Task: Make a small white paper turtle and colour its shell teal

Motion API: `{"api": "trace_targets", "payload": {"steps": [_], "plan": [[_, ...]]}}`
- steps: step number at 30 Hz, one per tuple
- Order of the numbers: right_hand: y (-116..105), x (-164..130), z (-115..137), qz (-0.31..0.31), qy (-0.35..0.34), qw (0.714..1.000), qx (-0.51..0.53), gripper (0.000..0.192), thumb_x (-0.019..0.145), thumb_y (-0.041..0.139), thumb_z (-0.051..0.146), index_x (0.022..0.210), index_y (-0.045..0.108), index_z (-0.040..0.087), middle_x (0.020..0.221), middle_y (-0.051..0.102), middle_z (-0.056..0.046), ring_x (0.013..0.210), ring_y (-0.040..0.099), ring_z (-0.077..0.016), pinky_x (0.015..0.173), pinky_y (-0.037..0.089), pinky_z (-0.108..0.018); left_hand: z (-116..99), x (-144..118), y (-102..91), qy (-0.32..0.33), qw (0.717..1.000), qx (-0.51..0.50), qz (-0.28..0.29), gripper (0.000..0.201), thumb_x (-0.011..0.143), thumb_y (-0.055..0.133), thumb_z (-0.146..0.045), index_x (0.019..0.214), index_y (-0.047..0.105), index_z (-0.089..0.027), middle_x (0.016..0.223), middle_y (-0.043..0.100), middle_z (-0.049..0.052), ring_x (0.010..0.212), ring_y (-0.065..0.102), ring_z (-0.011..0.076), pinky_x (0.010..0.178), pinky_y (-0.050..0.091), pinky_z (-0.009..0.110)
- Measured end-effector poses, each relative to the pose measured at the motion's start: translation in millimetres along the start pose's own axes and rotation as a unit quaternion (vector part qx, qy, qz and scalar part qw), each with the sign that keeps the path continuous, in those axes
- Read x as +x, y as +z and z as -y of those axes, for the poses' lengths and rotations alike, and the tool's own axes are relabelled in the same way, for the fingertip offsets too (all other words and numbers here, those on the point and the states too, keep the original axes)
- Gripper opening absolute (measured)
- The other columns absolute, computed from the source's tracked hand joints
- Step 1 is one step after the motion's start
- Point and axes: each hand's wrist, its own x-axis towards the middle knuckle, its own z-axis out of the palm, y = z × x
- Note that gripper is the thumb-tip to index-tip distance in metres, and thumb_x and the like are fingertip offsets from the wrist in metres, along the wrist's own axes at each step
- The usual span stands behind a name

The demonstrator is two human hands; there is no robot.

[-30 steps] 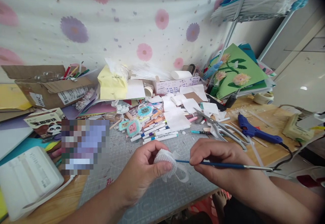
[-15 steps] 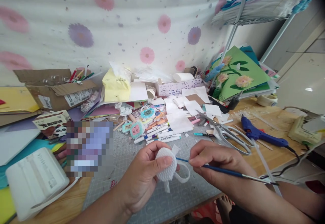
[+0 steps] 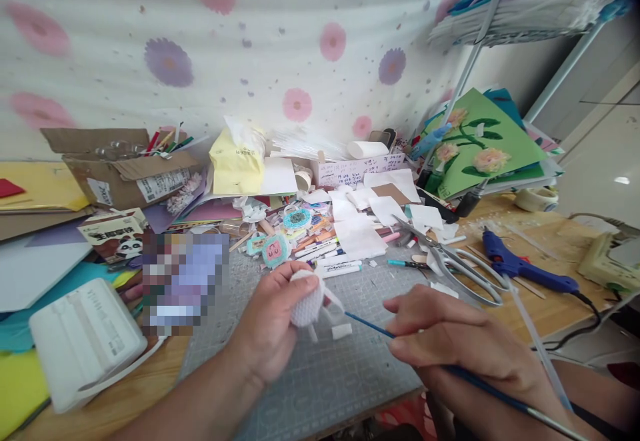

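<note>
Head view: our left hand (image 3: 273,324) pinches a white mesh disc (image 3: 306,302) with trailing ribbon (image 3: 341,330) above the cutting mat (image 3: 325,381), near its front edge. Our right hand (image 3: 450,344) grips a blue paintbrush (image 3: 367,324), tip toward the disc; scissors (image 3: 450,261) lie behind.

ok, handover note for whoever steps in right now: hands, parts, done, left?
Left hand: pinches a white mesh disc with white ribbon loops, above the cutting mat.
Right hand: holds a blue thin tool, tip at the ribbon.
Nearby: scissors, glue gun, markers.
Done: ribbon looped at the disc.
Left: cannot tell whether the ribbon is fixed.
</note>
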Motion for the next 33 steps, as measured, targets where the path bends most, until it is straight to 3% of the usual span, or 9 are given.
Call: {"api": "trace_targets", "payload": {"steps": [5,8,10,14,17,20,24,28,33], "plan": [[-6,-3,-13,-0.116,0.09,0.989,0.01,0.015,0.084,0.06,0.021,0.086,0.071,0.031,0.094,0.067,-0.002,0.093,0.061,-0.0201,0.08,0.048,-0.029,2,3,-3.2,0.005,0.998,0.049,0.048,0.021,0.069,0.072,-0.023,0.077,0.053,-0.018,0.066,0.065,-0.001,0.061,0.059,0.0135,0.059,0.041,0.025],[0,-2,-25,-0.142,0.148,0.977,0.06,0.024,0.093,0.044,0.033,0.096,0.068,0.028,0.091,0.066,-0.003,0.084,0.063,-0.0185,0.075,0.049,-0.031,5,-1,-1.6,0.032,0.992,0.106,0.063,0.023,0.069,0.073,-0.026,0.078,0.053,-0.018,0.069,0.064,-0.001,0.064,0.057,0.0136,0.061,0.04,0.025],[5,2,-29,-0.126,0.17,0.975,0.07,0.026,0.094,0.042,0.035,0.1,0.065,0.025,0.089,0.066,-0.004,0.08,0.064,-0.0178,0.07,0.051,-0.031,7,-3,-1.1,0.034,0.988,0.134,0.073,0.022,0.069,0.072,-0.026,0.079,0.054,-0.018,0.068,0.062,-0.002,0.064,0.054,0.0125,0.061,0.039,0.025],[11,14,-25,-0.061,0.152,0.986,0.0,0.022,0.092,0.045,0.03,0.089,0.064,0.02,0.088,0.063,-0.003,0.086,0.058,-0.0169,0.076,0.045,-0.029,8,-7,-0.8,0.031,0.98,0.177,0.088,0.019,0.071,0.069,-0.026,0.081,0.055,-0.018,0.068,0.059,-0.002,0.063,0.051,0.0116,0.059,0.036,0.024],[16,24,-18,0.006,0.211,0.977,0.036,0.019,0.089,0.047,0.03,0.091,0.062,0.019,0.081,0.06,-0.001,0.078,0.055,-0.0153,0.071,0.044,-0.027,9,-8,-0.7,0.035,0.974,0.206,0.089,0.019,0.07,0.069,-0.026,0.08,0.056,-0.017,0.064,0.055,-0.004,0.06,0.047,0.0102,0.056,0.034,0.023],[22,30,-12,0.038,0.255,0.964,0.065,0.013,0.082,0.055,0.028,0.078,0.06,0.017,0.072,0.056,0.0,0.071,0.052,-0.0146,0.065,0.042,-0.026,10,-8,-0.6,0.037,0.969,0.227,0.086,0.018,0.07,0.069,-0.026,0.08,0.056,-0.017,0.062,0.052,-0.005,0.057,0.043,0.0093,0.053,0.033,0.022],[29,30,-11,-0.003,0.194,0.981,-0.014,0.013,0.076,0.059,0.017,0.063,0.056,0.017,0.062,0.049,0.003,0.062,0.047,-0.0116,0.058,0.036,-0.024,10,-7,-0.3,0.04,0.961,0.262,0.077,0.016,0.071,0.068,-0.025,0.079,0.057,-0.018,0.063,0.051,-0.004,0.057,0.042,0.0092,0.052,0.032,0.021],[27,25,-15,-0.017,0.113,0.992,-0.058,0.013,0.079,0.061,0.018,0.066,0.061,0.019,0.065,0.052,0.003,0.064,0.049,-0.012,0.06,0.036,-0.024,8,-4,-0.3,0.059,0.958,0.276,0.049,0.016,0.07,0.069,-0.026,0.076,0.057,-0.018,0.058,0.048,-0.005,0.055,0.041,0.0091,0.05,0.03,0.021],[18,21,-22,-0.102,0.183,0.978,0.007,0.012,0.081,0.059,0.031,0.075,0.061,0.02,0.069,0.052,0.001,0.067,0.048,-0.0144,0.061,0.036,-0.026,7,0,0.3,0.063,0.989,0.13,0.037,0.018,0.072,0.069,-0.026,0.076,0.053,-0.019,0.077,0.061,-0.002,0.068,0.053,0.0118,0.062,0.041,0.023]]}}
